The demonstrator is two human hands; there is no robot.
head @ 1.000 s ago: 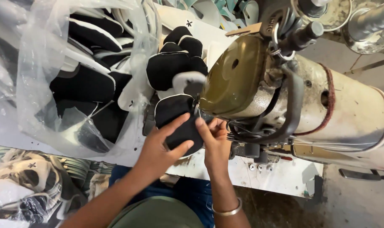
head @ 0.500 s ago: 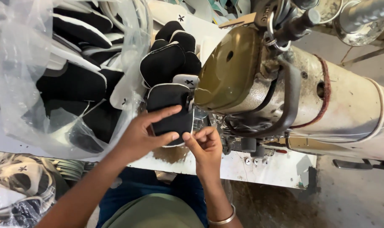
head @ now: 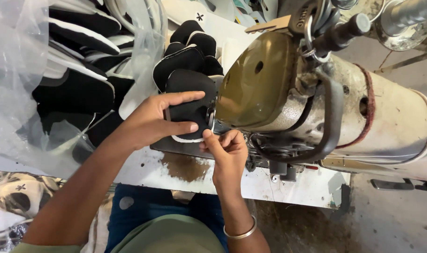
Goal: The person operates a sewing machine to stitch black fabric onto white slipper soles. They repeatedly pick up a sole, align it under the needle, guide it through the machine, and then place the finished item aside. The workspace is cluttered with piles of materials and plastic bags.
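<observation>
Black piece: padded fabric piece (head: pixel 189 105) w/ white edge, lying flat on machine bed just beside the needle area, under the olive head.
L hand: left hand (head: pixel 158 119) laid over the piece, fingers spread & stretched along it, thumb along its lower edge; pressing it down.
R hand: right hand (head: pixel 227 152) at the piece's lower right corner, thumb & forefinger pressed together, pinching the white edge; metal bangle (head: pixel 237 231) on wrist.
Machine: sewing machine (head: pixel 326 103), olive head, cream body, black curved guard in front, to the right of both hands.
Stack: more black pieces (head: pixel 190 49) piled behind the held 1, touching it at its far end.
Bag: clear plastic bag (head: pixel 21 93) w/ black & white pieces, left of the hands.
Counter: white counter (head: pixel 251 182), rust-brown stain near front edge, below the hands.
</observation>
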